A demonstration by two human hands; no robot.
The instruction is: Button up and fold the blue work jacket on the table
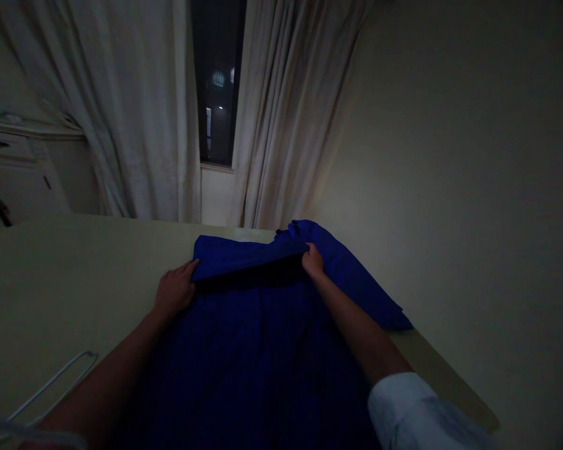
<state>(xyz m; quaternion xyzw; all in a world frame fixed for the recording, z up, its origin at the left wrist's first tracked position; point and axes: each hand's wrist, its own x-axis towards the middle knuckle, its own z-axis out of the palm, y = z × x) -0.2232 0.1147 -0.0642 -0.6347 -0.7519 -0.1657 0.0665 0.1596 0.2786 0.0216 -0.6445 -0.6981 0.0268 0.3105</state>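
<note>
A dark blue cloth garment (pixel 244 362) lies spread on a pale table (pixel 65 281), its far end folded back into a flap (pixel 244 259). My right hand (pixel 312 260) pinches the flap's edge near its right end. My left hand (pixel 176 290) rests flat with its fingers apart, against the flap's left end. A blue sleeve or side panel (pixel 356 278) runs diagonally past my right forearm towards the table's edge. A white wire hanger (pixel 51 387) lies on the table at the lower left, near my left forearm.
The table's right edge runs diagonally down the view, with a pale wall (pixel 450 156) beyond it. Cream curtains (pixel 136 106) flank a dark window (pixel 218 81) behind the table. A white cabinet (pixel 19 181) stands at the far left.
</note>
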